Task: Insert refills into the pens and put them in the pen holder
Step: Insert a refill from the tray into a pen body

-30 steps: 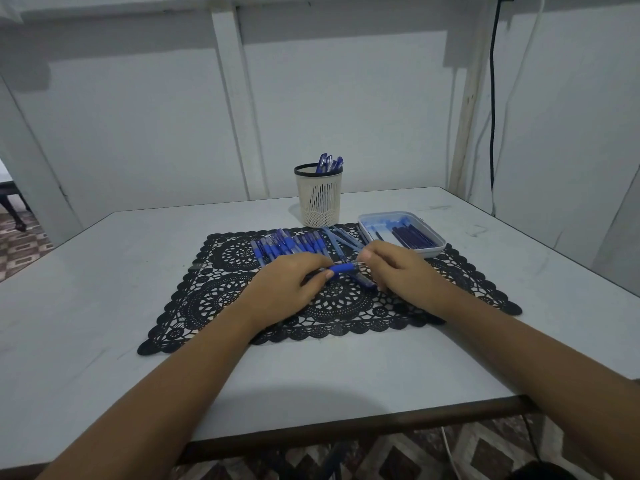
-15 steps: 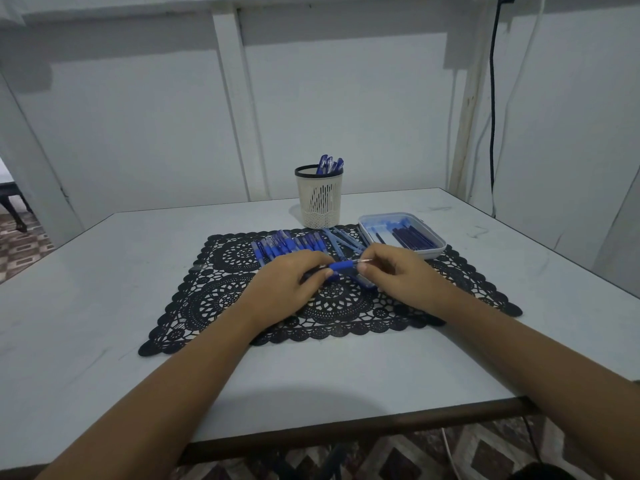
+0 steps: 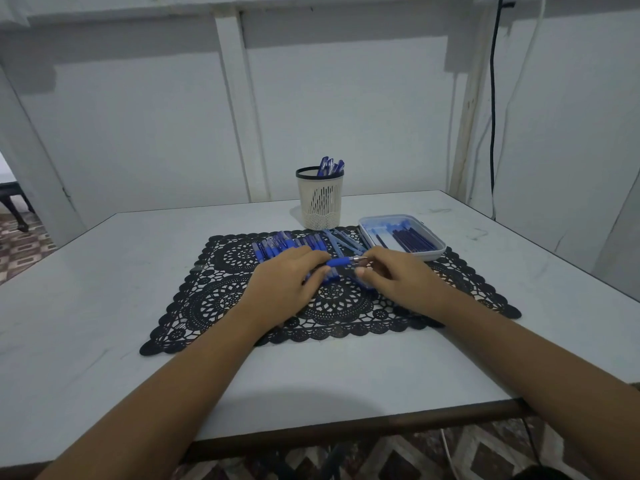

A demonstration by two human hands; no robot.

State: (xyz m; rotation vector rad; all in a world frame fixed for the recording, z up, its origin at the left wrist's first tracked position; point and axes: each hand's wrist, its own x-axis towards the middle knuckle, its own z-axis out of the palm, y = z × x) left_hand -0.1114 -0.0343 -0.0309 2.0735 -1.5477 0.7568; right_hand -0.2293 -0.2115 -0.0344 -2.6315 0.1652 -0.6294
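A pen (image 3: 341, 261) was gripped by the left hand (image 3: 287, 285), its tip (image 3: 358, 259) pinched by the right hand (image 3: 398, 282); both were probably best kept in line

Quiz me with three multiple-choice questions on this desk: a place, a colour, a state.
1. Where does the white mesh pen holder stand? A. beyond the far edge of the black lace placemat B. on the floor C. in a drawer
2. What colour are the pens standing in it? A. red B. blue C. green
3. The blue pen between the hands is: A. lying untouched B. standing upright C. gripped by the left hand, tip pinched by the right hand
Answers: 1A, it stands behind the mat; 2B, blue tops show above its rim; 3C, fingers close on both ends.
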